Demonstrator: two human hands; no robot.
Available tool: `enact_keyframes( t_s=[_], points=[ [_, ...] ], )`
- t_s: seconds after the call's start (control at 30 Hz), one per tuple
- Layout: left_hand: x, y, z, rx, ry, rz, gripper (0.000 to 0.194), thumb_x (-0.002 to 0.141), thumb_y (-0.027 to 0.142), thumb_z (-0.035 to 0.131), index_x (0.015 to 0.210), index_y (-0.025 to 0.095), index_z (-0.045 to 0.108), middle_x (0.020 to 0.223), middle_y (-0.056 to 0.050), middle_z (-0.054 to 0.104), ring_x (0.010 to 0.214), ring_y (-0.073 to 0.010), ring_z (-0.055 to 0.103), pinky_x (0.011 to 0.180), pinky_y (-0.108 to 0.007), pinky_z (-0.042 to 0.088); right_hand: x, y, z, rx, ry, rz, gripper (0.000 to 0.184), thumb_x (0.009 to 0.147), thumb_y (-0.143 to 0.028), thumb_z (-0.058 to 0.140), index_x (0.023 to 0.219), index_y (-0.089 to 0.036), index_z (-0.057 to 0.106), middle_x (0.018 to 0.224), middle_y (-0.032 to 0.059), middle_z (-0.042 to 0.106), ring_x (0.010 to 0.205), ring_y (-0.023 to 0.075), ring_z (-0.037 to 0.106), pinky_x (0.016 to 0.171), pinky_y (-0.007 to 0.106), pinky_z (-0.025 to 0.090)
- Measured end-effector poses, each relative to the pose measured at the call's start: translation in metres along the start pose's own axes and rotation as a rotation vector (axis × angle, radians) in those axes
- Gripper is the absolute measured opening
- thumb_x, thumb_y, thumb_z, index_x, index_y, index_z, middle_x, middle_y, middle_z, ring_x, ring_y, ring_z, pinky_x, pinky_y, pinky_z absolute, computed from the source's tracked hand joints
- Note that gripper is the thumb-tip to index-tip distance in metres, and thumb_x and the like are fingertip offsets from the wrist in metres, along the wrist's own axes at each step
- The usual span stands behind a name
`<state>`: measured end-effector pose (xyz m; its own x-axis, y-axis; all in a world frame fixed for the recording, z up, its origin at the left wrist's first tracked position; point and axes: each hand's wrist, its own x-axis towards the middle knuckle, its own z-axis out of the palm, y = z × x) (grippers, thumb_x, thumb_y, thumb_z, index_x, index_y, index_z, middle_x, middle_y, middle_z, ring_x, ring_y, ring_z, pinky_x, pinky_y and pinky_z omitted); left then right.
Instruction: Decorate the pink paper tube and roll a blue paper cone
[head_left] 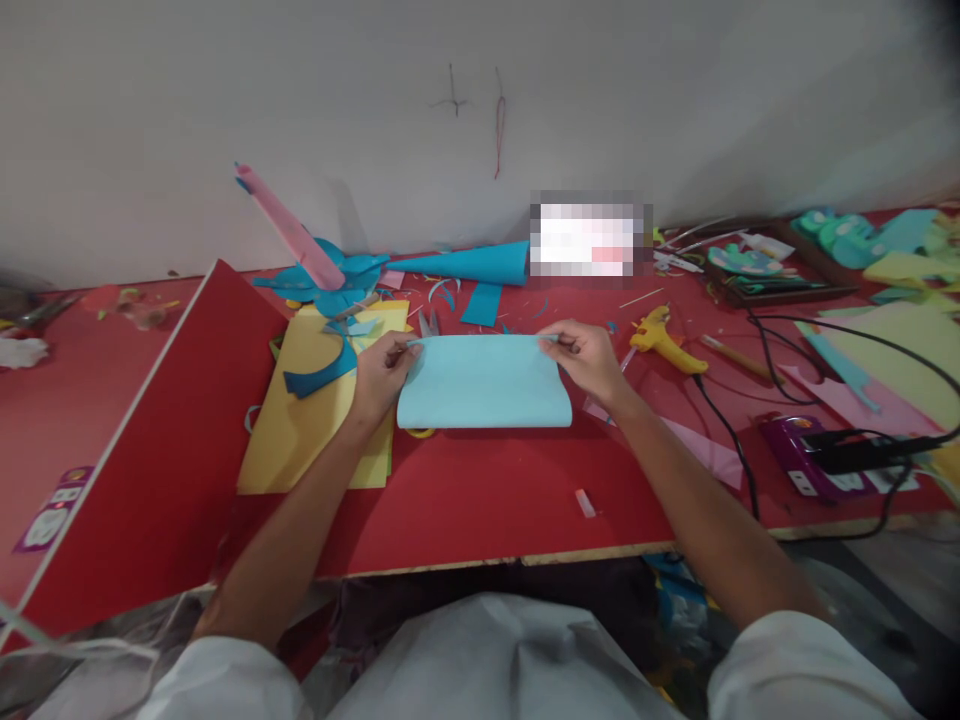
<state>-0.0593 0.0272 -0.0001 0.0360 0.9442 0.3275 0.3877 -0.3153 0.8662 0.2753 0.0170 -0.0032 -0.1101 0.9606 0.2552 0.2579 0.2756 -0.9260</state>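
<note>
A light blue sheet of craft paper (484, 380) hangs between my two hands over the red table, its near side curling under in a rounded bend. My left hand (384, 375) pinches the sheet's far left corner. At the far right corner, my right hand (585, 360) grips it between thumb and fingers. Behind the sheet show the grey blades of a pair of scissors (429, 324), and part of a yellow handle peeks out below its near edge. Yellow sheets (300, 440) lie under and beside my left hand, with a dark blue curved scrap (322, 374) on top.
A yellow glue gun (664, 340) with a black cord lies right of my right hand. Farther right are a purple power strip (810, 455) and a dark tray (825, 265). A red upright panel (172, 430) borders the left. Blue and pink paper cones (480, 262) stand or lie near the wall.
</note>
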Motion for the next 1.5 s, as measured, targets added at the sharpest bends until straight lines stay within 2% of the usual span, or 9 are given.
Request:
enact_keyframes(
  t_s=[0.23, 0.37, 0.57, 0.73, 0.93, 1.03, 1.13, 1.3, 1.5],
  points=[
    [0.006, -0.003, -0.013, 0.035, -0.143, -0.01, 0.034, 0.083, 0.053, 0.076, 0.089, 0.019, 0.072, 0.079, -0.003, 0.069, 0.07, -0.0159, 0.061, 0.06, -0.026, 0.045, -0.002, -0.012, -0.001, -0.132, -0.38, 0.044, 0.042, 0.088, -0.059, 0.072, 0.097, -0.018, 0.077, 0.095, 0.0104, 0.078, 0.089, 0.0258, 0.07, 0.083, 0.038, 0.052],
    [0.003, -0.001, -0.009, 0.039, -0.238, 0.006, 0.029, 0.085, 0.048, 0.074, 0.09, 0.019, 0.074, 0.08, -0.004, 0.072, 0.073, -0.0167, 0.065, 0.063, -0.027, 0.048, -0.005, -0.021, 0.007, -0.1, -0.566, 0.086, 0.049, 0.089, -0.064, 0.069, 0.091, -0.015, 0.072, 0.084, 0.0069, 0.072, 0.078, 0.0199, 0.062, 0.07, 0.03, 0.044],
    [-0.007, 0.012, 0.002, 0.016, -0.376, 0.034, 0.026, 0.089, 0.043, 0.07, 0.092, 0.019, 0.077, 0.089, -0.006, 0.078, 0.082, -0.0186, 0.071, 0.073, -0.029, 0.055, -0.011, -0.023, 0.018, -0.132, -0.708, 0.096, 0.056, 0.09, -0.069, 0.064, 0.068, -0.02, 0.05, 0.062, -0.006, 0.035, 0.06, 0.0097, 0.031, 0.058, 0.026, 0.025],
    [-0.013, 0.017, 0.009, -0.027, -0.441, 0.018, 0.03, 0.09, 0.049, 0.073, 0.091, 0.02, 0.077, 0.089, -0.006, 0.077, 0.082, -0.0189, 0.071, 0.074, -0.029, 0.055, -0.015, -0.025, 0.022, -0.13, -0.788, 0.062, 0.061, 0.093, -0.071, 0.059, 0.062, -0.022, 0.038, 0.062, -0.0058, 0.029, 0.059, 0.0099, 0.028, 0.055, 0.026, 0.021],
    [-0.008, 0.016, 0.011, -0.408, -0.192, -0.269, 0.059, 0.092, 0.073, 0.063, 0.123, 0.024, 0.07, 0.088, -0.006, 0.074, 0.073, -0.0186, 0.069, 0.058, -0.027, 0.051, -0.011, -0.023, 0.019, -0.083, -0.461, 0.077, 0.067, 0.09, -0.079, 0.058, 0.061, -0.024, 0.031, 0.062, -0.006, 0.024, 0.057, 0.01, 0.025, 0.054, 0.028, 0.019],
    [-0.004, 0.019, 0.014, -0.651, -0.16, -0.405, 0.074, 0.091, 0.086, 0.048, 0.13, 0.024, 0.061, 0.1, -0.011, 0.075, 0.083, -0.0236, 0.073, 0.065, -0.033, 0.058, -0.01, -0.022, 0.02, -0.041, -0.201, 0.082, 0.068, 0.089, -0.08, 0.059, 0.063, -0.024, 0.029, 0.063, -0.0057, 0.023, 0.058, 0.0101, 0.024, 0.055, 0.029, 0.019],
    [-0.007, 0.025, 0.021, -0.715, -0.205, -0.448, 0.081, 0.085, 0.09, 0.053, 0.135, 0.027, 0.054, 0.115, -0.013, 0.074, 0.097, -0.027, 0.075, 0.074, -0.039, 0.063, -0.01, -0.021, 0.024, -0.062, -0.038, 0.056, 0.068, 0.091, -0.077, 0.059, 0.062, -0.025, 0.027, 0.062, -0.0058, 0.022, 0.057, 0.0103, 0.023, 0.056, 0.03, 0.019],
    [-0.029, 0.037, 0.044, -0.708, -0.236, -0.455, 0.082, 0.076, 0.062, 0.087, 0.141, 0.029, 0.049, 0.146, -0.014, 0.064, 0.118, -0.0298, 0.072, 0.089, -0.043, 0.066, -0.017, -0.024, 0.037, -0.141, 0.107, 0.004, 0.065, 0.094, -0.072, 0.055, 0.062, -0.025, 0.024, 0.059, -0.0054, 0.022, 0.058, 0.0116, 0.022, 0.057, 0.032, 0.018],
    [-0.04, 0.038, 0.057, -0.544, -0.084, -0.454, 0.072, 0.072, 0.039, 0.094, 0.131, 0.021, 0.058, 0.136, -0.014, 0.071, 0.122, -0.032, 0.071, 0.098, -0.045, 0.064, -0.029, -0.033, 0.051, -0.194, 0.115, -0.031, 0.064, 0.098, -0.072, 0.049, 0.063, -0.024, 0.024, 0.057, -0.0051, 0.024, 0.057, 0.0122, 0.025, 0.058, 0.033, 0.021]
  ],
)
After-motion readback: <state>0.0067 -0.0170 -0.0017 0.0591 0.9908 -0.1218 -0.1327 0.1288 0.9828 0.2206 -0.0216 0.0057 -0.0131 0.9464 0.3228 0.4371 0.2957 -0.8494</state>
